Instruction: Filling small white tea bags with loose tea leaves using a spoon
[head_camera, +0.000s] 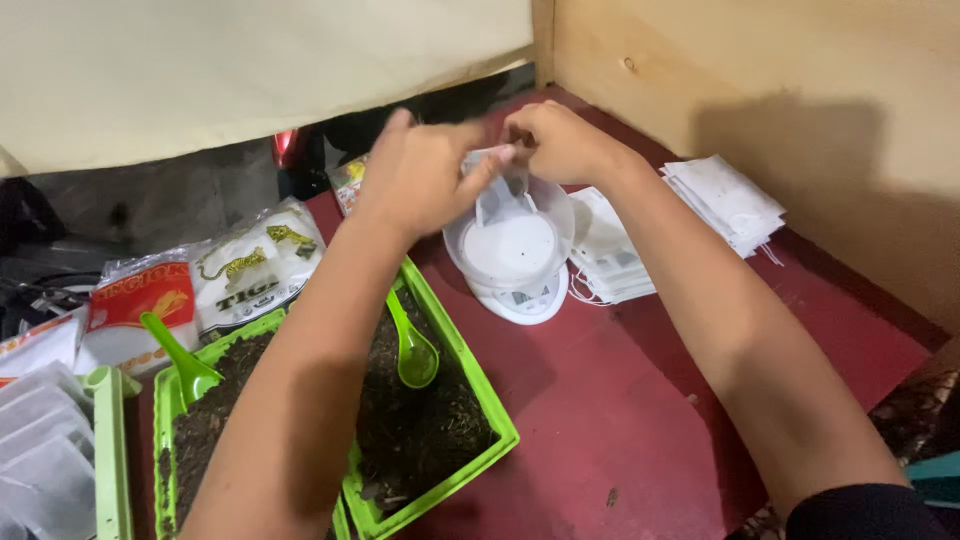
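Nearest the viewer, a green tray (487, 425) of dark loose material sits left of the white scale (512, 262), with a green scoop (415, 355) resting in the fill, handle up, apparently parked within reach. A second green tray (165, 420) with its own scoop (180, 358) lies further left of the scale. Directly above the scale, the left hand (420, 175) and right hand (560, 140) pinch a small white sachet (500, 190) between closed fingertips, seemingly holding its mouth over the pan. Right of the scale, stacked white sachets (610, 255) and a second stack (725, 200) lie flat. Left of the scale, a red-and-white packet (135, 305) and a white packet with a yellow animal figure (255, 265) lie flat.
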